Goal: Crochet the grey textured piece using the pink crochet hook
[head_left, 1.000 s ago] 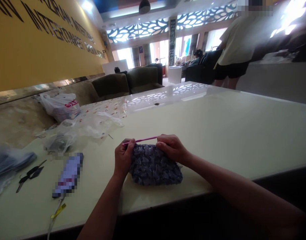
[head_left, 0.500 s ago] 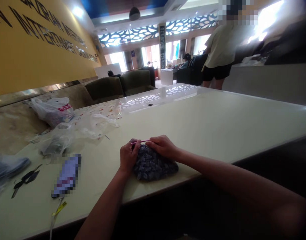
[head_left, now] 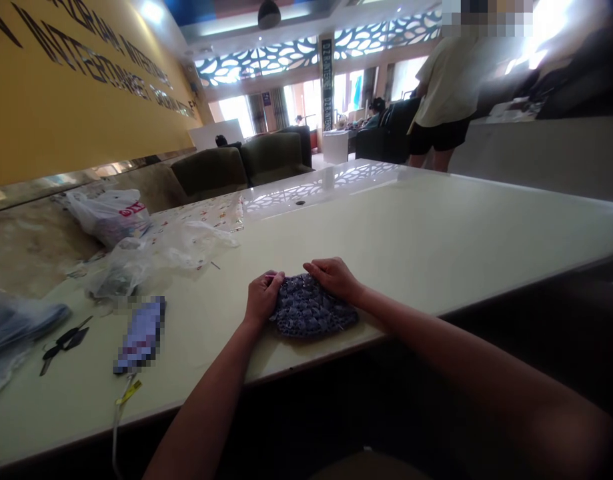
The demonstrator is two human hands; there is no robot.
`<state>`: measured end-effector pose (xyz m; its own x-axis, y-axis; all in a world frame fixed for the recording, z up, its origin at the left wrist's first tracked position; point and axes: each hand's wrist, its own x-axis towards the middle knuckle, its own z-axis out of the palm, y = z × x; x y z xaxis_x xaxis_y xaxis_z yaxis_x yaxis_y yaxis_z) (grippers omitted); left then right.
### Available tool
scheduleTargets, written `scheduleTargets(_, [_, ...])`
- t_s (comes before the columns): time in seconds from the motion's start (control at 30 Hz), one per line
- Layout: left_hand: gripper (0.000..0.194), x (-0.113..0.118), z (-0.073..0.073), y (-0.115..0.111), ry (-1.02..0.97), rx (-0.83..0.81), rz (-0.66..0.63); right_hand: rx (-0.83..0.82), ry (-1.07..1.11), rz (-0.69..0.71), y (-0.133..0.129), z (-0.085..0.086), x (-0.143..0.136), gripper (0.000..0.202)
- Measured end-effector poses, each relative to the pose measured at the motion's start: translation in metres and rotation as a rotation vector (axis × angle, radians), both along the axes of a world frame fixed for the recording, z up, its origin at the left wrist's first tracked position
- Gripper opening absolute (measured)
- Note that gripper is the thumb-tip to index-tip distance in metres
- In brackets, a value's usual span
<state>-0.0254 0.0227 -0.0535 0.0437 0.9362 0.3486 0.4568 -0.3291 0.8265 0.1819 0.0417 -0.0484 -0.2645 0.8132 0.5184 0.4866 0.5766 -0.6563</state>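
Observation:
A blue-grey crocheted piece (head_left: 313,310) with a bumpy texture lies at the near edge of the pale table (head_left: 416,233). My left hand (head_left: 263,295) is closed on its upper left corner. A thin pink hook (head_left: 271,275) shows at the fingertips of that hand. My right hand (head_left: 333,277) is closed at the upper right edge of the piece, thumb and fingers pinched together on it. The hook no longer spans both hands, and most of its length is hidden.
On the left lie keys (head_left: 66,343), a blurred purple item (head_left: 142,337) with a white cable (head_left: 115,433), clear plastic bags (head_left: 119,270) and a full white bag (head_left: 111,217). A person (head_left: 446,93) stands beyond the table. Dark armchairs (head_left: 273,159) are behind.
The pink hook, which stretched between both hands, now shows only at my left hand. My right hand has moved slightly up and right. The crocheted piece appears flatter, and the camera view has shifted.

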Motion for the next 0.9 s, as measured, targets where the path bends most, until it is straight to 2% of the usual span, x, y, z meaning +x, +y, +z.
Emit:
scheduleTargets(0.17, [0.037, -0.002, 0.008, -0.004, 0.073, 0.073, -0.015, -0.019, 0.035, 0.071, -0.004, 0.008, 0.016, 0.057])
scheduleTargets(0.37, [0.032, -0.015, 0.022, -0.009, 0.208, 0.174, -0.014, -0.004, 0.004, 0.123, -0.009, 0.022, 0.03, 0.06])
scheduleTargets(0.47, [0.033, -0.017, 0.021, -0.01, 0.248, 0.205, 0.012, 0.033, -0.058, 0.139, -0.018, 0.03, 0.029, 0.049])
scheduleTargets(0.57, [0.032, -0.014, 0.017, -0.009, 0.28, 0.204, -0.001, 0.141, -0.148, 0.118, -0.042, 0.034, 0.019, 0.029])
scheduleTargets(0.63, [0.03, -0.013, 0.015, -0.009, 0.289, 0.195, -0.014, 0.326, -0.374, 0.117, -0.062, 0.027, 0.006, 0.038])
scheduleTargets(0.7, [0.029, -0.013, 0.013, -0.008, 0.284, 0.182, -0.013, 0.363, -0.542, 0.161, -0.081, 0.013, -0.006, 0.055])
scheduleTargets(0.73, [0.029, -0.013, 0.013, -0.008, 0.275, 0.172, -0.007, 0.329, -0.593, 0.178, -0.089, 0.005, -0.012, 0.061])
scheduleTargets(0.8, [0.032, -0.014, 0.01, -0.007, 0.246, 0.146, 0.014, 0.195, -0.62, 0.119, -0.1, -0.011, -0.019, 0.065])
scheduleTargets(0.9, [0.037, -0.013, 0.004, -0.006, 0.183, 0.092, 0.063, 0.074, -0.622, 0.048, -0.106, -0.024, -0.024, 0.065])
